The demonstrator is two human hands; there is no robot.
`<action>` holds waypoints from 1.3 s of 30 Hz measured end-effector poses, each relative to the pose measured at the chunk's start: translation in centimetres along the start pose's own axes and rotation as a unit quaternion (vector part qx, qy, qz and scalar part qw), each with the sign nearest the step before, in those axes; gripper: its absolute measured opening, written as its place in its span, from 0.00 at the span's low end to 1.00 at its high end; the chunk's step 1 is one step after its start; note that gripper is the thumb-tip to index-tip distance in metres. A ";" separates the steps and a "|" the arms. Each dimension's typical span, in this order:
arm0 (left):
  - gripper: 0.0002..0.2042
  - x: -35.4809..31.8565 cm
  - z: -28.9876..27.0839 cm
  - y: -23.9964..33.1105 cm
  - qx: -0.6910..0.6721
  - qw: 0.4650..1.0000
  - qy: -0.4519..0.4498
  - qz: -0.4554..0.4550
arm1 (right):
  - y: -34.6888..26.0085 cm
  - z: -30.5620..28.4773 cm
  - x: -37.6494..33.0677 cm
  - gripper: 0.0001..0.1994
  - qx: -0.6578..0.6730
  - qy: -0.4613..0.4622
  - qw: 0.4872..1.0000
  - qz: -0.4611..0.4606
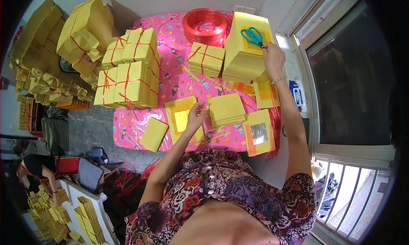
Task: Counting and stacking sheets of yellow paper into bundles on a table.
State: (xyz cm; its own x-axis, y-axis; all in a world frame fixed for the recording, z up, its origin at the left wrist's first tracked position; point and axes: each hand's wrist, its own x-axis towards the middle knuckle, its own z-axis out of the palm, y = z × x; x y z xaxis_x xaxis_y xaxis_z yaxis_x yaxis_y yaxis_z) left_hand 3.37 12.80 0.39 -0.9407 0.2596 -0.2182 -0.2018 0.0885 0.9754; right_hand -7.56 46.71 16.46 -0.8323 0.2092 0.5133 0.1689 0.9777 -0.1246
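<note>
Right hand point(273, 54) at scissors point(254, 35), left hand point(196, 116) pinching string point(206, 101)

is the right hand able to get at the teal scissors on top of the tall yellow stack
Probably yes. The right hand is already up at the top edge of the tall yellow paper stack, right beside the teal scissors, which lie uncovered on top. Nothing stands between them.

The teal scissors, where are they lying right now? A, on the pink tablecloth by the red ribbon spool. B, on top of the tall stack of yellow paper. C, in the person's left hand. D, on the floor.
B: the teal scissors lie on top of the tall stack of yellow paper, with the right hand at the stack's edge just beside them, not holding them.
</note>
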 end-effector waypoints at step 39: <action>0.13 -3.7 -0.5 -4.1 -0.091 0.990 0.010 -0.109 | 7.6 14.2 -15.1 0.10 0.578 -0.401 0.586 0.402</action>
State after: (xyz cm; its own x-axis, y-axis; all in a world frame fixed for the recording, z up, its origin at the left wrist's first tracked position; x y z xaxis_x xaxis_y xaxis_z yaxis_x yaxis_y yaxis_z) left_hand 7.49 11.01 -2.75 -0.8744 0.2347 -0.4246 -0.4441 -0.0348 0.8953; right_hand -1.20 50.79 -4.24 -0.7874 0.0647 -0.6130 0.5927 -0.1938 -0.7818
